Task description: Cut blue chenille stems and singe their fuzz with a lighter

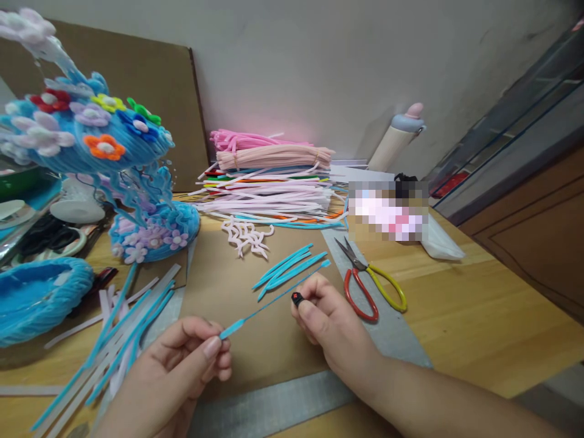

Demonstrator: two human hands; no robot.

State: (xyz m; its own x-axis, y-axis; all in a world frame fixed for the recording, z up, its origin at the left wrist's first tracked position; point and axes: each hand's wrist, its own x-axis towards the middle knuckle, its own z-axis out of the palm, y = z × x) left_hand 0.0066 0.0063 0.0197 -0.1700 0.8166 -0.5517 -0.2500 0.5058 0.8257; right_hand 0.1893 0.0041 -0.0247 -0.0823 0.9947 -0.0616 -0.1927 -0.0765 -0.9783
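My left hand point(191, 359) pinches the near end of a blue pipe cleaner point(233, 329), whose middle is bare thin wire and whose far tip is fluffy. My right hand point(319, 310) is closed on a small black tool point(297, 298) with a red mark, just right of the wire. Several short blue pieces point(287, 267) lie beyond on the brown board point(205, 286). Open scissors point(365, 271) with one red and one yellow handle rest right of my right hand. Curled white pieces point(246, 237) sit at the board's back.
Bundled pink and white pipe cleaners point(274, 182) are stacked at the back. A flowered blue ornament point(104, 140) stands at the left, with a blue fuzzy ring point(45, 298) and loose blue and white strips point(118, 347) before it. A bottle point(392, 143) stands at the back right.
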